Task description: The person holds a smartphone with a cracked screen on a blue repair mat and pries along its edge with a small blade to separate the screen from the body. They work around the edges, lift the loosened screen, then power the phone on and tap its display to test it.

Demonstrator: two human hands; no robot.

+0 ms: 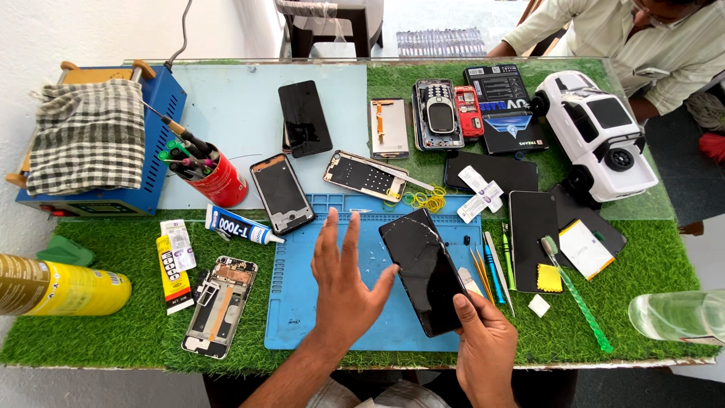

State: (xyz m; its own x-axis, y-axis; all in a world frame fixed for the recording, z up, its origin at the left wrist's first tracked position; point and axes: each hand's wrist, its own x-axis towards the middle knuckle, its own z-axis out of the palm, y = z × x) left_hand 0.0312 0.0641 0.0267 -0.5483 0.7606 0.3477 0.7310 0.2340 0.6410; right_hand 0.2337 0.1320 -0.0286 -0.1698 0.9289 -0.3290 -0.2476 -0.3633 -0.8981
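Near the front edge, on the blue mat (302,317), your right hand (483,344) pinches the cracked phone (423,268) by its near corner, holding it propped. Your left hand (343,283) hovers just beside it, fingers spread wide, holding nothing. Looks like an inspection step; next calls for a steadying grip from that free hand.

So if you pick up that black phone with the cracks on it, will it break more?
Probably fragile: the black phone shows cracks spreading across its glass, so bending or squeezing could worsen them. It looks thin, flat and stiff, so it should not flop. Its glossy face may be slippery; the right hand grips its lower corner while the left hand hovers open beside it.
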